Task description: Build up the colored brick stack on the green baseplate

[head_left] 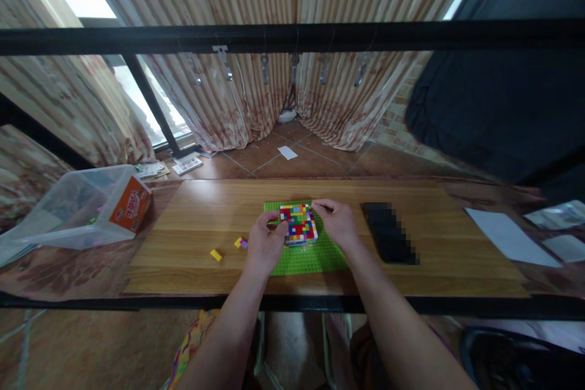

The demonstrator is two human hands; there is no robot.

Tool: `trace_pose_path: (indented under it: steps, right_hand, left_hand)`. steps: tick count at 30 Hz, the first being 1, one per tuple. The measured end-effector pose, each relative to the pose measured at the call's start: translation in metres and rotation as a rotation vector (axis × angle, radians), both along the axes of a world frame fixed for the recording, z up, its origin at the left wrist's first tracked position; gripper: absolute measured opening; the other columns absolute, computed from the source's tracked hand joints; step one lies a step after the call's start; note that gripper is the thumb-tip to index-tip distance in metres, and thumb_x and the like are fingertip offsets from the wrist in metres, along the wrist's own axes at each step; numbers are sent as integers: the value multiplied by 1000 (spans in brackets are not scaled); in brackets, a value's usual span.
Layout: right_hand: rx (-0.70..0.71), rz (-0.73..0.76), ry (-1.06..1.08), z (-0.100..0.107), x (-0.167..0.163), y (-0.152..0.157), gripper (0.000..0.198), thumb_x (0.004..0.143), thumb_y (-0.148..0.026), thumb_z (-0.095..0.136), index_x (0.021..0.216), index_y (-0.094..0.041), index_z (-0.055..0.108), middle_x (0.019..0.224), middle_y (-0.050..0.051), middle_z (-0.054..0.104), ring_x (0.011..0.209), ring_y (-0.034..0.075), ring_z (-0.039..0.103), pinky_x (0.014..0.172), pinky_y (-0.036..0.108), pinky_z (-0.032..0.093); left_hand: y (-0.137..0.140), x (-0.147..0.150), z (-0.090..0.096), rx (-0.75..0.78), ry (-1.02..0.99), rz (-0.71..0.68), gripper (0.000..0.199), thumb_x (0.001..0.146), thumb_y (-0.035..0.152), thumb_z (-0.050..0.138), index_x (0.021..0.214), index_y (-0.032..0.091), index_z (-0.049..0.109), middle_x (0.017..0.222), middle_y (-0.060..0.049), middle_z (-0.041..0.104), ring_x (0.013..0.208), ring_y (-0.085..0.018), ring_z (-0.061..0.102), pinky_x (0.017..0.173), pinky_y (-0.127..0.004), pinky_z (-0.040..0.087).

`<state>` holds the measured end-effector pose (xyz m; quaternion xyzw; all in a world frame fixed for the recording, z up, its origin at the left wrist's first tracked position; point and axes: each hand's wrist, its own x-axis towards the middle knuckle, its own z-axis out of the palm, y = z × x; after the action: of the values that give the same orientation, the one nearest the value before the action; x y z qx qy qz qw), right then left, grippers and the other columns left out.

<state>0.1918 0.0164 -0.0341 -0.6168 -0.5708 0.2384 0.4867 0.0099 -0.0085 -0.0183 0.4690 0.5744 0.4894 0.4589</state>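
Observation:
A square build of multicoloured toy bricks (300,232) rests on a green studded baseplate (304,263) in the middle of the wooden board. My left hand (265,241) is closed at its left side, the thumb against the bricks. At the far right corner of the build is my right hand (337,220), thumb and forefinger pinched together. Whatever sits between those fingertips is too small to make out. Left of the baseplate lie a yellow brick (216,255) and a yellow and purple pair of bricks (241,243).
A black phone-like slab (388,234) lies to the right on the wooden board (183,225). Beyond the left end stands a clear plastic bin (86,195) with an orange label. White paper (509,236) lies at the right. A black bar (292,36) crosses in front of the curtains.

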Motion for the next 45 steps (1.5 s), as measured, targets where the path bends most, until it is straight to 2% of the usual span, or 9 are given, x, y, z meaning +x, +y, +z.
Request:
trace_pose_path:
  steps: [6,25,32,39,45]
  right_hand:
    - [14,36,39,-5,-4,2,23,82,-35,60,84,-20,77,91,7,76,85,22,70,82,37,53]
    - [-2,47,43,-1,-4,0,23,81,-35,58,85,-22,77,91,6,77,87,22,71,83,37,54]
    - [-48,61,148,-3,-3,3,21,77,-33,61,82,-22,78,85,5,78,80,22,72,78,35,55]
    - [-73,97,87,1,0,6,21,78,-32,60,82,-21,78,84,5,78,78,22,71,76,35,55]
    - [-73,105,61,2,0,7,21,78,-30,60,82,-20,78,85,6,78,78,21,71,76,34,54]
  left_hand:
    - [1,1,-4,3,34,-25,24,70,25,69,92,17,68,79,-4,70,68,-16,63,62,-26,50]
    - [1,1,-7,17,61,-21,21,69,22,71,89,18,69,84,-6,70,70,-17,62,65,-29,50]
    - [0,2,-9,49,145,-17,21,73,23,68,93,18,69,87,-7,71,71,-17,62,68,-30,51]
    - [-5,4,2,62,319,1,27,71,15,67,98,18,68,95,-8,70,74,-18,63,75,-34,50]
    - [-4,4,-8,96,282,-6,29,72,15,65,100,18,67,98,-8,68,75,-17,62,73,-32,50]
